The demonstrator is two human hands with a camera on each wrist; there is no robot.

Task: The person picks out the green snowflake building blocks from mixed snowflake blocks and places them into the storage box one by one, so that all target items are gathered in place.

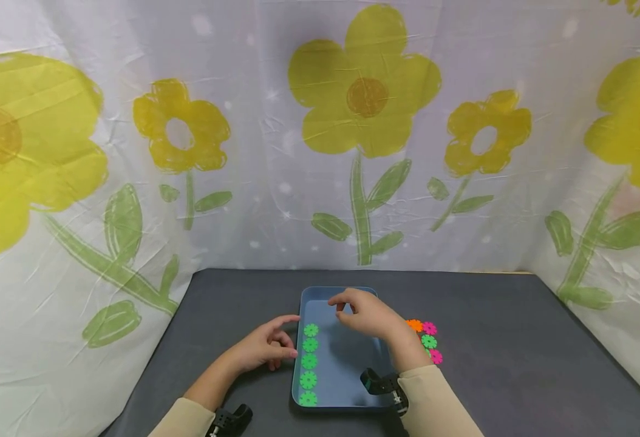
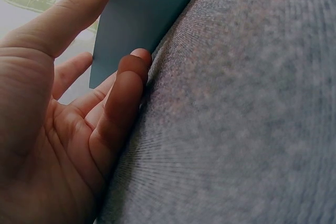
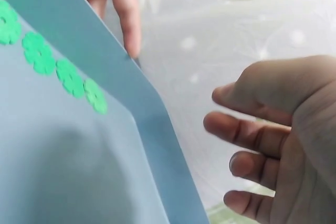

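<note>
A blue tray (image 1: 347, 388) lies on the table, with several green flower-shaped pieces (image 1: 309, 362) lined up in a column along its left side. My left hand (image 1: 262, 347) is at the tray's left wall, its thumb and index fingertip touching the rim. In the left wrist view the other fingers lie bent beside the tray's outer wall (image 2: 139, 22). Above the tray's far half hovers my right hand (image 1: 366, 312), fingers loosely bent. The right wrist view shows nothing between the right fingers (image 3: 247, 132), which are apart from the tray.
Right of the tray, pink (image 1: 430, 328), orange (image 1: 415, 326) and green (image 1: 428, 342) flower-shaped pieces lie in a cluster, partly hidden by the right forearm. The dark table (image 1: 500, 340) ends at a flower-printed curtain (image 1: 276, 182). Both wrists wear black straps (image 1: 377, 381).
</note>
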